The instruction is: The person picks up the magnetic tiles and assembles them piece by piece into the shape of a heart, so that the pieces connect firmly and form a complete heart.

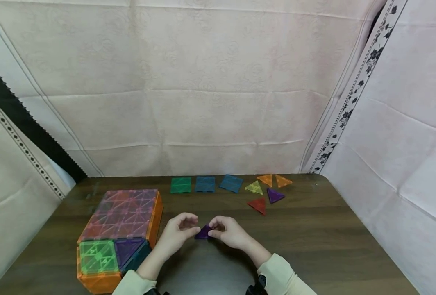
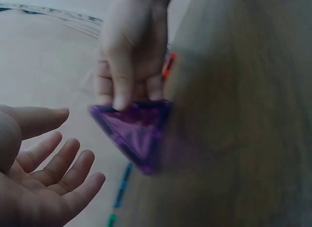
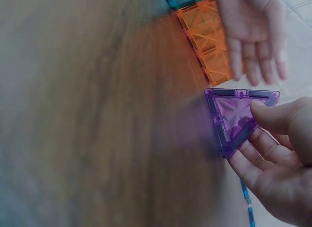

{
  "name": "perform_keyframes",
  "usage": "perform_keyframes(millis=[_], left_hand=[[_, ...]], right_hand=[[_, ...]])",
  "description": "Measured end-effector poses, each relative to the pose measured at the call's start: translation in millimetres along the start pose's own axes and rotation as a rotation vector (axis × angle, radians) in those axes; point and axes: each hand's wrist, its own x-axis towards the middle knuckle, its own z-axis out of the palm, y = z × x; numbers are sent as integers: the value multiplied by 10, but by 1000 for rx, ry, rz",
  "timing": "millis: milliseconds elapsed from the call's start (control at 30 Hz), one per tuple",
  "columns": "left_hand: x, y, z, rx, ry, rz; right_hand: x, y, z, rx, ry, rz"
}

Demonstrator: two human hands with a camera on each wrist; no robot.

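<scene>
A see-through purple triangular magnetic tile (image 1: 203, 232) is between my two hands, above the front middle of the table. My right hand (image 1: 227, 233) pinches it by one edge, its thumb (image 3: 268, 112) on the near face and the fingers behind. In the left wrist view the same tile (image 2: 139, 129) hangs clear of my left hand (image 2: 53, 173). That hand's fingers are loosely spread, with a gap between them and the tile. To the left stands a block built of tiles (image 1: 120, 213), with a pink top, orange sides and a lower green front part (image 1: 99, 257).
Flat at the back lie a green square tile (image 1: 180, 185) and two blue squares (image 1: 205, 184). To their right are several triangles: two orange (image 1: 265, 179), one yellow (image 1: 254, 187), one red (image 1: 257, 205) and one purple (image 1: 275, 196). White cloth (image 1: 218, 90) hangs behind the table.
</scene>
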Motion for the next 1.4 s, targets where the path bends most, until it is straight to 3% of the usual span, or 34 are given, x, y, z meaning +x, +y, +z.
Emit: perform_keyframes(millis=[367,800,933,1100,1200,1400], left_hand=[[126,-238,73,-2,-130,-56],[150,-237,88,0,-131,-27],[149,-234,93,8,-125,-34],[145,-248,105,6,-118,-38],[146,-263,108,6,-116,-43],[165,-307,120,7,-118,-62]], right_hand=[[8,33,5,14,5,10],[5,11,-83,36,-20,16],[3,43,-276,-20,-10,-12],[20,177,-644,-128,60,-38],[46,271,-893,-154,112,10],[80,450,-1310,-209,179,185]])
